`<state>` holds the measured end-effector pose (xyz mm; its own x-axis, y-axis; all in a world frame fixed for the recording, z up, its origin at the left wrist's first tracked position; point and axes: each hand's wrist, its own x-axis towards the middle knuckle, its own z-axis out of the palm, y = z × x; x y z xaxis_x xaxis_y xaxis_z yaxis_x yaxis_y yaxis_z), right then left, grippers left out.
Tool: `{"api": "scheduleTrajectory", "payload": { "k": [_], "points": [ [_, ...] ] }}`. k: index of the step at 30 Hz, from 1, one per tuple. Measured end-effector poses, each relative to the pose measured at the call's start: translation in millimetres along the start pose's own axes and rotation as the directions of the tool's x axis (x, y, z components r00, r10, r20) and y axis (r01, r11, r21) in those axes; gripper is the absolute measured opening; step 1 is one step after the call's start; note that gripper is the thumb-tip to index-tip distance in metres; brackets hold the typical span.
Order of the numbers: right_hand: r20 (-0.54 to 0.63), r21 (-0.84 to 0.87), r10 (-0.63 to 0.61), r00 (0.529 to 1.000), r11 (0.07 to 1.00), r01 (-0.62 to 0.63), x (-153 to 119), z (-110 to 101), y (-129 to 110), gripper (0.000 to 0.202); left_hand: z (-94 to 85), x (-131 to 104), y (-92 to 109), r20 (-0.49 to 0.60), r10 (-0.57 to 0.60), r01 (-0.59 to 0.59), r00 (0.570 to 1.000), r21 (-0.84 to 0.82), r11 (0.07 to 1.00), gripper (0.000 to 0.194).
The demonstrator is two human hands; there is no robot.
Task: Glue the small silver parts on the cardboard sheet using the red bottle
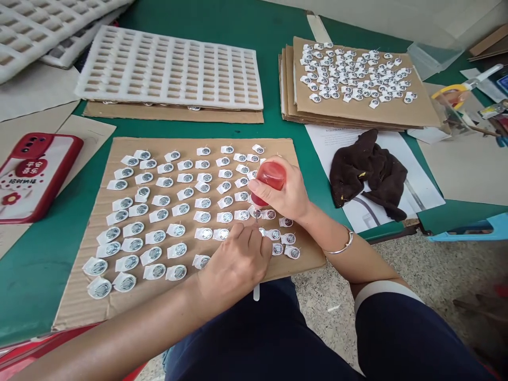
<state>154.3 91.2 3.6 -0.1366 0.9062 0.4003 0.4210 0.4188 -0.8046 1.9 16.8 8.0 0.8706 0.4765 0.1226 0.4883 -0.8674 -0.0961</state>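
Observation:
My right hand is wrapped round a red squeeze bottle, tilted with its lower end towards the cardboard sheet. My left hand is closed close below it, fingertips by one of the small round metallic discs; what its fingers pinch, if anything, is hidden. Loose rows of these discs on white paper tabs cover the sheet, several with thin wires sticking out. Some lie hidden under my hands. Below my left hand, a short white strip shows at the sheet's near edge.
Behind lies a white foam grid tray on cardboard. A cardboard stack at back right bears more discs. A dark brown cloth lies on printed paper, with yellow-handled scissors farther right. A red-cased phone sits at left.

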Motion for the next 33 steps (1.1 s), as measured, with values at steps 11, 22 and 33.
{"api": "scheduleTrajectory", "payload": {
  "k": [11,22,33],
  "points": [
    [0.046,-0.017,0.006,0.999,1.0,-0.005,-0.2,-0.2,0.8,0.022,1.4,-0.8,0.6,-0.023,-0.008,0.008,1.0,-0.012,1.0,0.016],
    [0.028,-0.05,0.033,0.999,0.998,-0.031,-0.4,-0.3,1.7,0.024,2.9,-2.1,-0.9,-0.074,-0.009,0.01,0.997,0.01,1.0,0.015],
    [0.021,-0.06,0.028,0.999,0.998,-0.027,-0.1,0.5,4.1,0.024,2.1,0.1,-1.4,-0.065,-0.011,0.01,0.998,-0.025,1.0,0.018]
  ]
}}
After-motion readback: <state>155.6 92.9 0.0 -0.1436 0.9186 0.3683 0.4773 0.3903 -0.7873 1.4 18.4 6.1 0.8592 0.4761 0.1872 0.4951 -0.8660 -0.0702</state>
